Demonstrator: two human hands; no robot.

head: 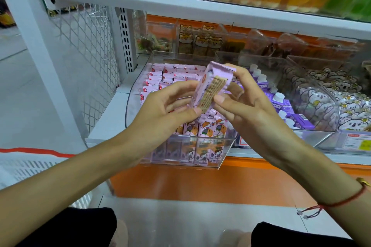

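In front of a low shop shelf, a person's dark-trousered knees [84, 226] show at the bottom edge, with a red cord bracelet [345, 201] on the right wrist and a white slotted basket [30, 166] at the left. Both hands are raised together. The left hand [166, 106] pinches the lower end of a lilac snack packet [210, 88] between thumb and fingers [181, 86], while the right hand [247, 104] grips the other side, thumb at the lower edge and fingertips behind the top. The packet is tilted and held in the air just above a clear plastic bin [130, 102] packed with rows of like packets. Just to the right sit purple cartons [281, 104] with white caps and koala-printed packs [321, 102]. Cat-printed packs [200, 43] stand farther back, under a white upper shelf [180, 7].
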